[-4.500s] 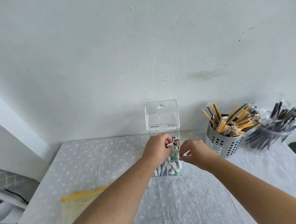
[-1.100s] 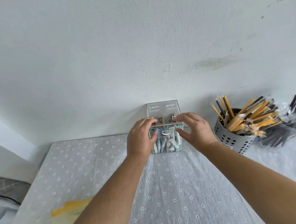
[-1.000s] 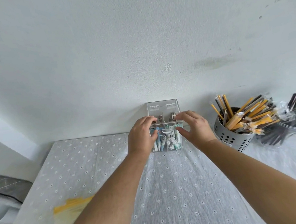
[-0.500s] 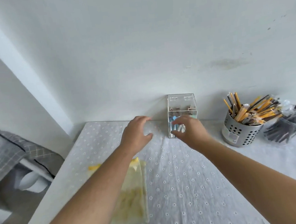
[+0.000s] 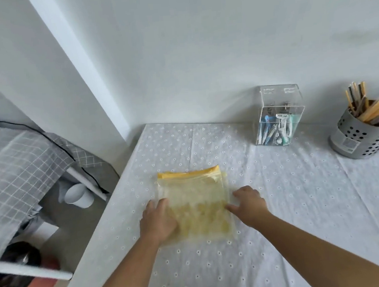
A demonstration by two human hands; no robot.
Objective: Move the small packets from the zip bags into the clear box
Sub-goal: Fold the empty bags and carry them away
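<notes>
- The zip bag [image 5: 195, 203] is laid flat on the tabletop [image 5: 306, 213], near its left edge, with the yellow zip strip [image 5: 188, 173] at the far end; the long axis runs from near to far.
- Pale yellow contents, presumably small packets, are seen through the film, gathered toward the near half; single packets cannot be told apart.
- The left hand [image 5: 157, 220] is pressed flat on the bag's left edge and the right hand [image 5: 250, 203] on its right edge; both are spread, and nothing is gripped.
- Both hands are equally near the bag; the zip strip lies just beyond the fingertips.
- The clear box [image 5: 278, 116] stands far and to the right, against the wall, well apart from the bag, with packets inside.
- A perforated metal holder [image 5: 363, 135] stands further right.
- No brand or writing can be read; a label on the holder is too small.
</notes>
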